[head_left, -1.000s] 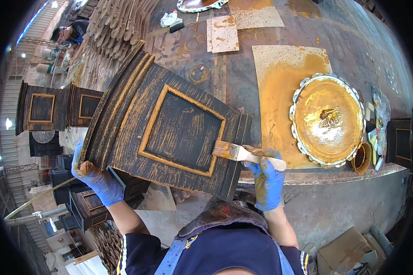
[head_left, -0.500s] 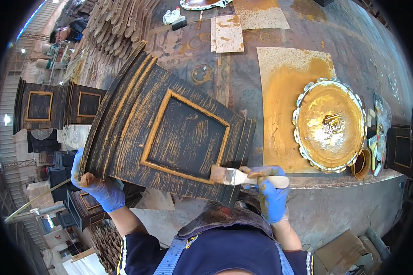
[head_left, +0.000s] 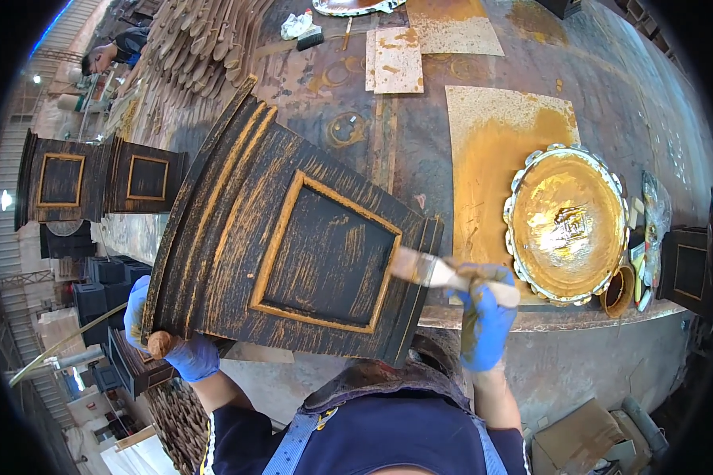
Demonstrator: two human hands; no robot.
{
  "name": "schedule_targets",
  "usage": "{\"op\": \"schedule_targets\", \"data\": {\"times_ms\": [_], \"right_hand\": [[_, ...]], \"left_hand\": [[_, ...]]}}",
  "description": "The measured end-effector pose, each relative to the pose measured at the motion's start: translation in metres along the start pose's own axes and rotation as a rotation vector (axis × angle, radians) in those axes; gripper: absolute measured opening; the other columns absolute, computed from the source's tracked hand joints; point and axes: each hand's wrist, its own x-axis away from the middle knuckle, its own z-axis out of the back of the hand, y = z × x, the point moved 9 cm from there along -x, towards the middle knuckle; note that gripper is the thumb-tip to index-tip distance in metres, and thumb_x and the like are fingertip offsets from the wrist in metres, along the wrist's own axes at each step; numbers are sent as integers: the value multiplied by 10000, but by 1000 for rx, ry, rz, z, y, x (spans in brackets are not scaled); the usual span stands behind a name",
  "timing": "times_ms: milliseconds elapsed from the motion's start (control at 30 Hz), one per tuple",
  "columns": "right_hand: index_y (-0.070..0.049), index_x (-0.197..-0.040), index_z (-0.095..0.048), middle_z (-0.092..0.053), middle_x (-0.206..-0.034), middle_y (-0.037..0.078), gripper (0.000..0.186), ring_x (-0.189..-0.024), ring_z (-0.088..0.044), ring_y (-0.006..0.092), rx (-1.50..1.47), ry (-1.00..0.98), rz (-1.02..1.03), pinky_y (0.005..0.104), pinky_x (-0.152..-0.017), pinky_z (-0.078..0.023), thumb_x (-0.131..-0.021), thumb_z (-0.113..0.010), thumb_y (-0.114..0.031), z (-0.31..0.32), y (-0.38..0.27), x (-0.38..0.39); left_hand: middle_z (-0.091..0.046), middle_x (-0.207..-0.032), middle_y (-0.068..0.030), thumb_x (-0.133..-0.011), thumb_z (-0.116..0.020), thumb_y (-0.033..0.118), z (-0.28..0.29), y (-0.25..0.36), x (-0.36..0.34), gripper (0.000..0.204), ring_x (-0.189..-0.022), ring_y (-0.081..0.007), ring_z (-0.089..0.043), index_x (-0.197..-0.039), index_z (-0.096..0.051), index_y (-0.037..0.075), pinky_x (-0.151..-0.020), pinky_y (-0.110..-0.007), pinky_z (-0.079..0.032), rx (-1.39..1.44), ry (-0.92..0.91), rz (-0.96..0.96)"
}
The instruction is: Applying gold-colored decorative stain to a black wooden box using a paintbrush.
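In the head view, the left hand (head_left: pixel 188 355) is gripping the lower-left corner of a black, gold-streaked pedestal (head_left: pixel 317 257), which is filling the frame's left-centre. Right of centre, the right hand (head_left: pixel 487 326) is grasping a paintbrush (head_left: pixel 448 275); blur is hiding whether its bristles are touching. At right, a scalloped dish (head_left: pixel 509 220) is resting on the tabletop (head_left: pixel 610 103).

The bare left forearm (head_left: pixel 220 393) slanted up and leftward to the left grip (head_left: pixel 186 355), gloved in blue, its brown-stained thumb (head_left: pixel 159 344) set apart from the upward-reaching fingers (head_left: pixel 137 301). The right forearm (head_left: pixel 497 397) rose almost upright to the right grip (head_left: pixel 486 321), blue-gloved and stained, its digits bent inward and the wrist nearly straight.
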Motion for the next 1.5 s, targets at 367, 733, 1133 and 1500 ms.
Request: {"op": "schedule_targets", "data": {"times_ms": [367, 733, 1133, 1500], "right_hand": [[5, -891, -479, -557, -892, 148, 165, -893, -570, 276, -88, -24, -20, 320, -680, -501, -805, -530, -127, 12, 9, 3], [-37, -948, -547, -565, -814, 53, 166, -740, -562, 148, -639, 6, -153, 395, -813, -472, -808, -536, -126, 27, 51, 7], [13, -992, -502, -579, -918, 101, 199, -813, -567, 153, 337, 529, 432, 270, -724, -470, -804, -514, -52, 221, -99, 5], [-44, -946, -576, -594, -925, 101, 191, -867, -573, 201, 1185, 636, 699, 316, -743, -445, -765, -545, -97, 228, -134, -70]], "left_hand": [[-586, -937, -134, -710, -588, 544, 9, -9, -1, 672, -830, -203, -589, -1020, -502, -45, -751, -373, -501, -32, -164, -4], [-535, -697, -3, -725, -647, 262, -55, -6, -66, 323, -623, -65, -460, -848, -588, -31, -566, -187, -357, -64, -253, 137], [-475, -646, -5, -621, -680, 295, -214, 28, -66, 346, -627, -80, -445, -714, -561, -16, -557, -226, -351, -137, -1005, -81], [-446, -641, -13, -679, -658, 326, -242, 32, -58, 359, -638, -90, -430, -744, -558, -13, -574, -237, -341, -429, -964, -98]]}}
